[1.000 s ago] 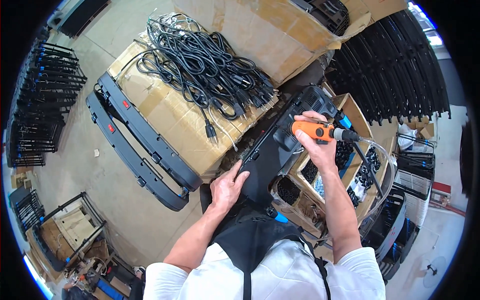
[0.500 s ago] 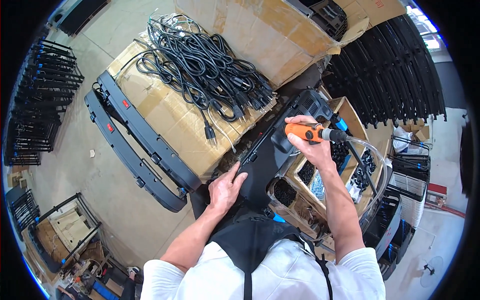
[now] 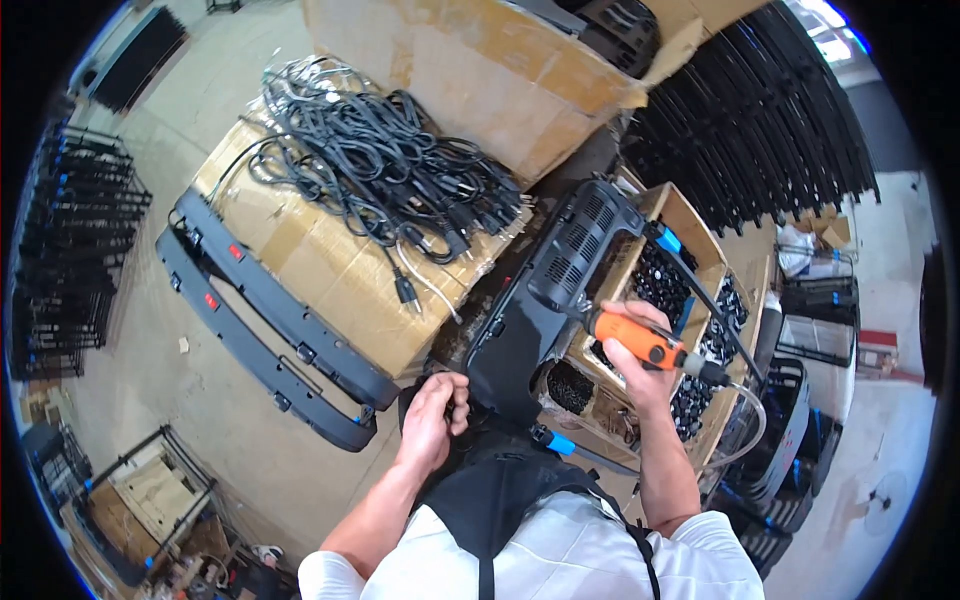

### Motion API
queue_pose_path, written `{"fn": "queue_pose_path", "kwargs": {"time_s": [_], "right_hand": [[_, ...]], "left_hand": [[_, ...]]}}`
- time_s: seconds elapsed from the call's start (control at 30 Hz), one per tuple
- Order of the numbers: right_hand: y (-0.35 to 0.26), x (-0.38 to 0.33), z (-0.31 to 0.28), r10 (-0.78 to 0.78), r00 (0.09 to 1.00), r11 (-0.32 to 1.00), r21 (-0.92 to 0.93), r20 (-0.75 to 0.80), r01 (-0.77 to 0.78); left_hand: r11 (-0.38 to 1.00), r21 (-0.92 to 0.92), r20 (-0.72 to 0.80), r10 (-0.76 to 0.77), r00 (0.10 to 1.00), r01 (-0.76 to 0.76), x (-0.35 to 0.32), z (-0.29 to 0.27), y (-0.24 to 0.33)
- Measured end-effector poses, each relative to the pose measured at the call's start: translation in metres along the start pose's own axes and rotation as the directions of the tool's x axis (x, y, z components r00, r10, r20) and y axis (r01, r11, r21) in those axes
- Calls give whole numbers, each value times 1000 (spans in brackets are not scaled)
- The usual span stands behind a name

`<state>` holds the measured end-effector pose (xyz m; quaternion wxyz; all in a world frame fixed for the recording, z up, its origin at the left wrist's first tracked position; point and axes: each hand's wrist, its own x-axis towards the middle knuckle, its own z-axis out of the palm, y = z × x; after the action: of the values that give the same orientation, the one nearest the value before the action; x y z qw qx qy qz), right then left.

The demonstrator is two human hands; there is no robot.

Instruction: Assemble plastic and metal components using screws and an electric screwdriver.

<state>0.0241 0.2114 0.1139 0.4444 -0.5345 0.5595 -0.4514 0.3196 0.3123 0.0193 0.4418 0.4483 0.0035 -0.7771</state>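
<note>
A black plastic machine housing (image 3: 520, 345) with a vented cover (image 3: 583, 235) lies aslant in front of me. My right hand (image 3: 647, 378) is wrapped round an orange air screwdriver (image 3: 628, 335) with a clear hose (image 3: 752, 425) at its back end. The driver's front points left, beside the housing's right edge; whether its tip touches anything is hard to see. My left hand (image 3: 428, 425) is curled closed at the housing's near left corner, and whatever its fingers hold is hidden.
Left of the housing, black power cords (image 3: 390, 170) are heaped on a cardboard box (image 3: 335, 275). Two curved black covers (image 3: 290, 310) stand along that box. At right, a wooden divided bin (image 3: 690, 205) holds small black parts. Black frames (image 3: 750, 120) are stacked behind it.
My right hand has drawn the screwdriver back from the vented cover, right and toward me. My left hand has left the housing's edge, moved nearer me, and curled its fingers.
</note>
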Motion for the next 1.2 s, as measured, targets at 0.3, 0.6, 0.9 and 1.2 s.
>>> {"fn": "queue_pose_path", "kwargs": {"time_s": [0.3,0.6,0.9,1.2], "right_hand": [[-9,-117,-27,50,985,963,269,-165,-4],[-9,-203,-53,-17,987,951,301,-163,66],[17,-281,-73,-93,989,942,311,-118,125],[21,-305,-57,-125,992,968,223,37,113]], "left_hand": [[950,172,393,-307,867,259,-10,42,-31],[899,282,331,-419,845,335,-31,63,-80],[928,237,150,-326,933,286,-76,50,-158],[951,-23,87,-305,948,308,-95,36,-183]]}}
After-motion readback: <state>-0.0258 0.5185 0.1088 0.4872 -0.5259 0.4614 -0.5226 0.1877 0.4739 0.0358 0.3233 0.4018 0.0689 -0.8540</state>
